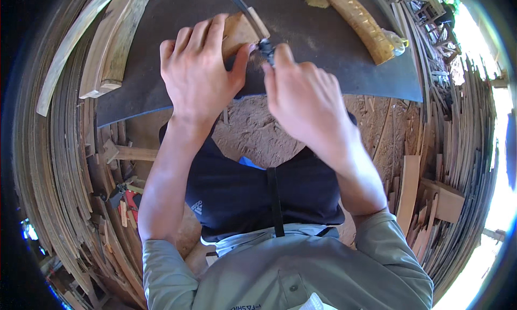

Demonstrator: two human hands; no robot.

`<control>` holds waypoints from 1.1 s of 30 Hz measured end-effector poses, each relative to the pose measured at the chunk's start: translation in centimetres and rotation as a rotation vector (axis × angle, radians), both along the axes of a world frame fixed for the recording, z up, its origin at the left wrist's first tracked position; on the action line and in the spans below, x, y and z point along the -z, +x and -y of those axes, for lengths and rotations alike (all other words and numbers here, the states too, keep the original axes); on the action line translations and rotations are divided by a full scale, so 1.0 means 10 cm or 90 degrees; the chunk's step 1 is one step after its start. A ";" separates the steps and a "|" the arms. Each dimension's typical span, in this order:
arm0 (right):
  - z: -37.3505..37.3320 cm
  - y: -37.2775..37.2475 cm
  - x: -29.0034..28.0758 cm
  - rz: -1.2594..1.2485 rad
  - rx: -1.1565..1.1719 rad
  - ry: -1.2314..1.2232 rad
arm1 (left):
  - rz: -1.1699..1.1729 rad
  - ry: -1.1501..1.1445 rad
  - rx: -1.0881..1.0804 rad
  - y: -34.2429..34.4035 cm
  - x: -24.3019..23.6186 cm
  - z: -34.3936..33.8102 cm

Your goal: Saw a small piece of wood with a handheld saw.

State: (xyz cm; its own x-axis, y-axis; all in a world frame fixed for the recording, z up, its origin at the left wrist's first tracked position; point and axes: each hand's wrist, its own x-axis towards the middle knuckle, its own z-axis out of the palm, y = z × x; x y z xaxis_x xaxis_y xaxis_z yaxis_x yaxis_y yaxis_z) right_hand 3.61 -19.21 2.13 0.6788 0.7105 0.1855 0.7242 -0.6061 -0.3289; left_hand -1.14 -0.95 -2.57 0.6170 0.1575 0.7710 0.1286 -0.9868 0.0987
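Note:
My left hand (202, 68) presses on a small wooden block (235, 33) lying on the dark tabletop. Its fingers lie along the block's left side, and the thumb reaches its near right corner. In my right hand (307, 89) is the dark handle of a hand saw (243, 8), the fingers wrapped round it. The saw's long, narrow blade runs away from me along the block's right side. A thin strip of wood (259, 23) stands just right of the blade. The blade's far end leaves the picture at the top.
Thick timber pieces (110, 46) lie at the table's left. A carved, notched piece of wood (363, 27) rests at the far right, with a clear plastic bag (397, 42) beside it. Stacked wooden strips (463, 127) line both sides. The dark table (344, 78) has fine dust on it.

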 end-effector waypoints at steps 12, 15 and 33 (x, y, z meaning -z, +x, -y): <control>0.08 0.10 -0.01 0.052 0.006 -0.017 | 0.028 0.020 0.051 -0.03 0.04 0.01; -0.08 0.17 0.05 0.070 -0.024 0.058 | -0.015 0.007 -0.019 0.04 -0.04 0.00; 0.82 0.29 -0.23 -0.078 -0.052 0.179 | -0.060 -0.015 -0.034 -0.02 -0.08 0.07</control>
